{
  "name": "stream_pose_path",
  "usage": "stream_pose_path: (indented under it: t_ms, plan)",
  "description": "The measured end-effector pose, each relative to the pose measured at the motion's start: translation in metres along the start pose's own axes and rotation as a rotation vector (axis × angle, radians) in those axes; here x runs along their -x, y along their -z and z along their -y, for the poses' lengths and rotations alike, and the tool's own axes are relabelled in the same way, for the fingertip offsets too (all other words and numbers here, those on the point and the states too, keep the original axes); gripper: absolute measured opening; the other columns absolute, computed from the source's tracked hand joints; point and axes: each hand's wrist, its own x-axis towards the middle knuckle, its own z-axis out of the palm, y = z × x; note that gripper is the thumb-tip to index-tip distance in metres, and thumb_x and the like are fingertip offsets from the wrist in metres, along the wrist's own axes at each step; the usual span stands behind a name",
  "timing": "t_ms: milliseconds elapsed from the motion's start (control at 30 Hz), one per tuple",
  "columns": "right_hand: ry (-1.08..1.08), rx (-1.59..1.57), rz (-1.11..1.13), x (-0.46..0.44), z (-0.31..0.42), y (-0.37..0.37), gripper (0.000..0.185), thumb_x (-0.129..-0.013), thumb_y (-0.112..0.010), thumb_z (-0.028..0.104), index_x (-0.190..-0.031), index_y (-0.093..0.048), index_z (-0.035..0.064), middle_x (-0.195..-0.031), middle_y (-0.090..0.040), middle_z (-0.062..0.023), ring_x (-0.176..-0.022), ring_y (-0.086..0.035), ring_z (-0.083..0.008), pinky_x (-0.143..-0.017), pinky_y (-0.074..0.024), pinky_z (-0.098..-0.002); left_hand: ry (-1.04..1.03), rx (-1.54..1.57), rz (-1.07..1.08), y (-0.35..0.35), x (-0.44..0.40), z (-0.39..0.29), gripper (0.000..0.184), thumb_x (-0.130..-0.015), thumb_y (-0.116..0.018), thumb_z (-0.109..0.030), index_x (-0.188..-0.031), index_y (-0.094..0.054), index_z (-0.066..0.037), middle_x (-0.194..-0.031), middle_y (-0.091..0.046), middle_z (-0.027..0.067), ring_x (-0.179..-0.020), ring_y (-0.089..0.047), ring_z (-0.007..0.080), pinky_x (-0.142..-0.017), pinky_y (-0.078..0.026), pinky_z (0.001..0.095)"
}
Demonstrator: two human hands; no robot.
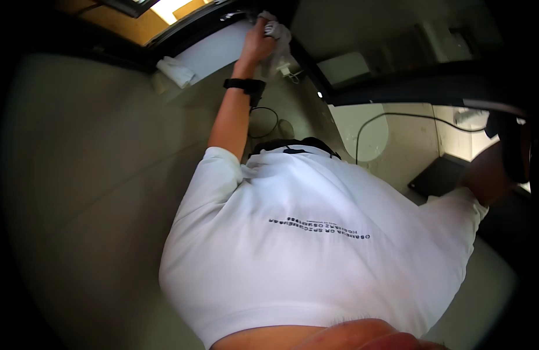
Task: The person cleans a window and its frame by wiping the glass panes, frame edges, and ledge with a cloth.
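Note:
My left hand [259,42] reaches to the top of the view, its fingers closed on a thin whitish cloth [278,46] that hangs down beside a dark frame [304,55]. A black band [245,85] is around the left wrist. My right forearm [488,172] stretches to the dark right edge, where the right hand cannot be made out. A black object [511,140] is near the end of that arm.
A folded white cloth [176,71] lies by a pale panel [214,52]. Dark glass [392,58] spans the upper right. A black cable [392,114] loops past a white rounded surface [362,131]. A dark flat object [437,175] sits near my right arm.

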Motion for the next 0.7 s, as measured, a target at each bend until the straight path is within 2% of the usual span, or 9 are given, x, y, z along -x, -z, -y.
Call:
stream_pose_path:
  t_ms: [100, 200, 300, 400, 433, 500, 600, 700]
  plan:
    - [0.057, 0.096, 0.04, 0.009, -0.007, 0.007, 0.063, -0.094, -0.059, 0.031, -0.147, -0.03, 0.0131, -0.136, -0.046, -0.011, -0.099, -0.062, -0.0141, -0.075, -0.0555, -0.0299, -0.024, 0.097, 0.046, -0.008, 0.019, -0.008, 0.048, -0.074, -0.057, -0.004, -0.122, -0.058, -0.01, -0.099, -0.068, 0.0254, -0.099, -0.062, 0.0491, -0.082, -0.052, 0.0458]
    - [0.091, 0.155, 0.061, 0.016, -0.011, 0.014, 0.061, -0.094, -0.057, 0.032, -0.146, -0.03, 0.0126, -0.134, -0.046, -0.0112, -0.099, -0.062, -0.015, -0.077, -0.055, -0.0307, -0.046, 0.116, 0.058, -0.02, 0.047, -0.02, 0.048, -0.075, -0.058, -0.004, -0.123, -0.057, -0.009, -0.1, -0.068, 0.0241, -0.098, -0.062, 0.0483, -0.082, -0.052, 0.0419]
    - [0.113, 0.202, 0.083, 0.025, -0.015, 0.024, 0.06, -0.095, -0.056, 0.034, -0.145, -0.031, 0.0121, -0.133, -0.047, -0.0114, -0.1, -0.062, -0.016, -0.078, -0.0545, -0.0314, 0.004, 0.121, 0.157, -0.021, 0.074, -0.054, 0.049, -0.074, -0.058, -0.004, -0.123, -0.057, -0.007, -0.105, -0.067, 0.0247, -0.102, -0.061, 0.0475, -0.085, -0.051, 0.0443]
    - [0.122, 0.232, 0.1, 0.033, -0.021, 0.033, 0.059, -0.095, -0.055, 0.036, -0.144, -0.031, 0.0115, -0.131, -0.047, -0.0117, -0.1, -0.061, -0.0169, -0.08, -0.054, -0.0321, -0.202, 0.001, 0.091, -0.035, 0.088, -0.036, 0.048, -0.072, -0.059, -0.002, -0.12, -0.058, -0.004, -0.111, -0.065, 0.0254, -0.106, -0.059, 0.0465, -0.087, -0.049, 0.0478]
    - [0.118, 0.241, 0.104, 0.035, -0.021, 0.036, 0.059, -0.095, -0.055, 0.036, -0.143, -0.032, 0.0114, -0.131, -0.047, -0.0117, -0.1, -0.061, -0.0172, -0.08, -0.0538, -0.0324, -0.201, 0.001, 0.133, -0.035, 0.091, -0.038, 0.049, -0.071, -0.06, -0.001, -0.12, -0.058, -0.003, -0.112, -0.064, 0.0254, -0.107, -0.058, 0.0464, -0.088, -0.049, 0.0486]
    - [0.114, 0.273, 0.122, 0.04, -0.021, 0.041, 0.058, -0.096, -0.054, 0.038, -0.142, -0.032, 0.011, -0.13, -0.048, -0.0119, -0.1, -0.061, -0.0179, -0.081, -0.0535, -0.0328, -0.181, -0.007, 0.23, -0.031, 0.101, -0.052, 0.05, -0.07, -0.06, 0.0, -0.12, -0.059, -0.002, -0.116, -0.064, 0.0253, -0.109, -0.056, 0.046, -0.089, -0.048, 0.0501]
    - [0.1, 0.312, 0.137, 0.047, -0.026, 0.051, 0.057, -0.096, -0.053, 0.039, -0.141, -0.032, 0.0105, -0.128, -0.048, -0.0121, -0.101, -0.06, -0.0188, -0.083, -0.0529, -0.0336, -0.152, -0.007, 0.299, -0.033, 0.11, -0.062, 0.05, -0.068, -0.06, 0.001, -0.118, -0.061, -0.002, -0.109, -0.066, 0.0239, -0.103, -0.062, 0.0426, -0.087, -0.05, 0.0449]
    - [0.104, 0.335, 0.145, 0.054, -0.025, 0.068, 0.057, -0.096, -0.052, 0.041, -0.14, -0.033, 0.01, -0.127, -0.048, -0.0123, -0.101, -0.06, -0.0197, -0.084, -0.0524, -0.0343, 0.102, 0.198, 0.555, -0.028, 0.108, -0.075, 0.05, -0.068, -0.059, 0.0, -0.117, -0.062, 0.0, -0.101, -0.068, 0.0219, -0.093, -0.066, 0.0367, -0.082, -0.052, 0.0397]
